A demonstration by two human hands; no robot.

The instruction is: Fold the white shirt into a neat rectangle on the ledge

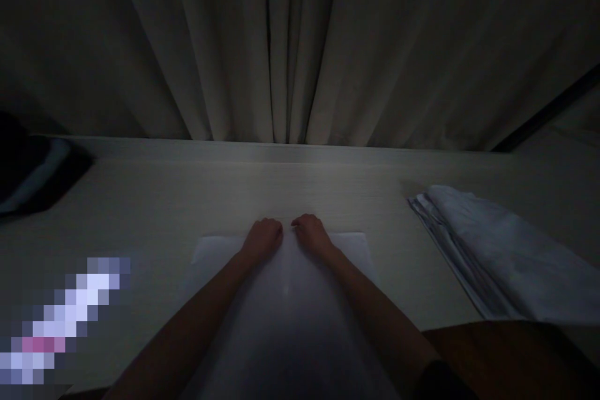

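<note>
A white cloth (285, 306) lies flat on the pale table (187, 187) straight in front of me, running from my body to its far edge. My left hand (263, 237) and my right hand (310, 232) rest side by side at the middle of that far edge, fingers curled down onto the fabric. The light is dim, and I cannot tell whether the fingers pinch the cloth or just press on it.
A stack of folded white cloths (501, 256) lies on the table to the right. A dark object (32, 169) sits at the far left edge. Closed pale curtains (300, 44) hang behind the table. A blurred patch covers the lower left corner.
</note>
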